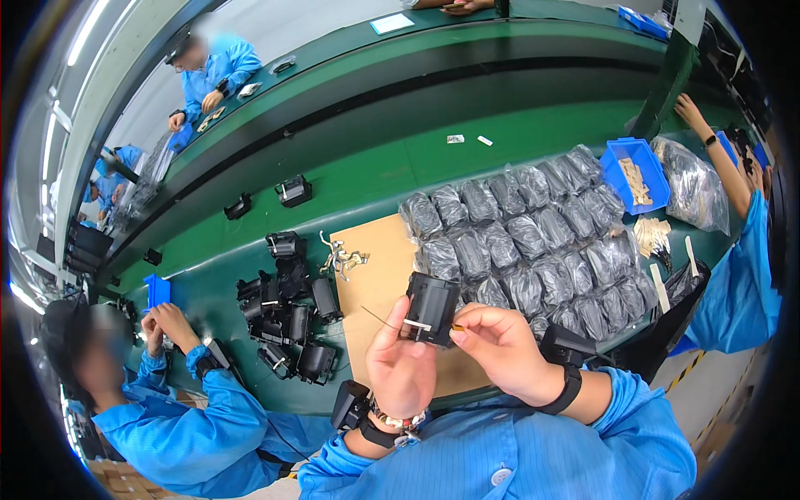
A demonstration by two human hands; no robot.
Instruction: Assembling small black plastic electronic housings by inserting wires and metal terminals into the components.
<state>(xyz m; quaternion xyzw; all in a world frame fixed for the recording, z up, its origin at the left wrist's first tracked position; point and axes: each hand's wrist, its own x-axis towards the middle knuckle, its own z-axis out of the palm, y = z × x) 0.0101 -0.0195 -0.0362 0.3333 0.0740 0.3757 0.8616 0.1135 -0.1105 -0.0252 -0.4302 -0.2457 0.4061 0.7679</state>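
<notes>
A black plastic housing (432, 304) with a curved front stands upright in my left hand (402, 368), whose fingers close around its lower end. One thin wire sticks out to the left of it, and a pale strip crosses its lower part. Thumb and fingertips of my right hand (505, 350) pinch a small brownish-gold piece (457, 328) against or just beside the housing's lower right corner. What exactly that piece is, I cannot make out. Both hands are above a tan cardboard sheet (371, 287) on the green table.
Loose black housings (298, 321) are heaped left of the cardboard, near small metal pieces (342, 257). Rows of plastic-wrapped black parts (527, 237) cover the right side, beside a blue bin (636, 177) and a clear bag (690, 185). Co-workers in blue sit at left (179, 417) and right (733, 283).
</notes>
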